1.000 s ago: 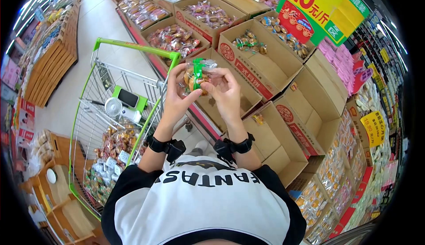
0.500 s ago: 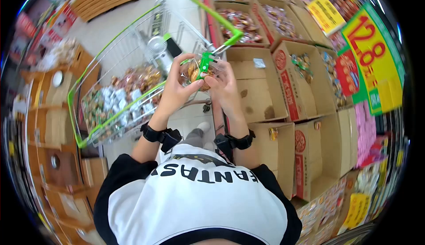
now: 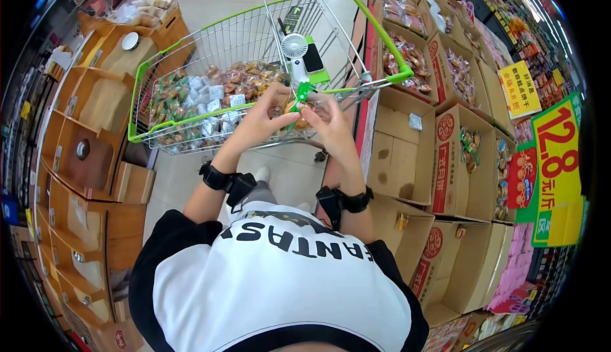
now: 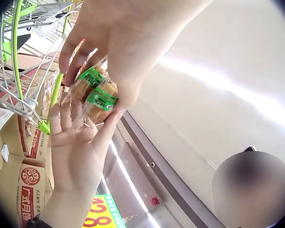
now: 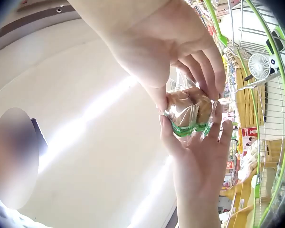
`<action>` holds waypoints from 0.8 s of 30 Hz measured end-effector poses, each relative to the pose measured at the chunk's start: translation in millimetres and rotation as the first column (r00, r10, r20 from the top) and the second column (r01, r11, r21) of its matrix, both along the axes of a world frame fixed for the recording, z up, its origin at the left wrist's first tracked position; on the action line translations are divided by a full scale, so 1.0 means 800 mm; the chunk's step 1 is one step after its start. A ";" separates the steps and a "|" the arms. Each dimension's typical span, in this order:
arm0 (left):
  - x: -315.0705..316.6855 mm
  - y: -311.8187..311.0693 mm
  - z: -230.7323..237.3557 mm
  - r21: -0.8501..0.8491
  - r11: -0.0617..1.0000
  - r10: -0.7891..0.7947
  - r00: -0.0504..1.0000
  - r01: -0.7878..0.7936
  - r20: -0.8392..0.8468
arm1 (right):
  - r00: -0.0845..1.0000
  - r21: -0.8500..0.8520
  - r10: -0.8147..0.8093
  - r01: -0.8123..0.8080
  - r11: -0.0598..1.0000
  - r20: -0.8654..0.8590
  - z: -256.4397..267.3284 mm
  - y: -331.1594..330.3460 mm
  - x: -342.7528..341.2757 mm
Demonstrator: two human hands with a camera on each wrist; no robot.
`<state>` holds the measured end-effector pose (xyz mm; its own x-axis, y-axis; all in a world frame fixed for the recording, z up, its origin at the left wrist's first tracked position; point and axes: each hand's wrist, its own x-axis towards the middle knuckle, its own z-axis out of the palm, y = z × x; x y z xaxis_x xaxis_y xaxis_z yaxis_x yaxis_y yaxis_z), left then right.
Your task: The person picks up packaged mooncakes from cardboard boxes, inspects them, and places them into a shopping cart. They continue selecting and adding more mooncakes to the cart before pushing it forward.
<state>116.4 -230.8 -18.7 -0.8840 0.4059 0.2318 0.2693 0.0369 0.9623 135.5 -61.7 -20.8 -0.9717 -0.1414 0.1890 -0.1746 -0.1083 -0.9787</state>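
Now that the person (image 3: pixel 273 301) has turned toward the loaded cart (image 3: pixel 402 69), its goods (image 3: pixel 191 104) seem within easier reach; the left hand (image 3: pixel 262 122) and right hand (image 3: pixel 332 128) share one grip, pinching the wrapped pastries (image 4: pixel 102 100) between them near the cart.

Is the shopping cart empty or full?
Partly full: the shopping cart holds a heap of wrapped snacks towards the end away from its handle, with bare wire showing beside them.

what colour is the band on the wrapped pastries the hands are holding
Green, with pale print; it shows best in the left wrist view, on the wrapped pastries.
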 end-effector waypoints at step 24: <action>-0.080 -0.183 0.006 -0.009 0.956 0.290 0.936 -0.295 0.200 | 0.983 -0.008 0.173 -0.173 0.985 0.069 -0.011 -0.155 -0.133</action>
<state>52.2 -377.0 -13.8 -0.9917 0.1193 0.0472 0.0552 0.0648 0.9964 29.0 -185.9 -29.9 -0.9435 -0.3079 0.1228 -0.0852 -0.1328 -0.9875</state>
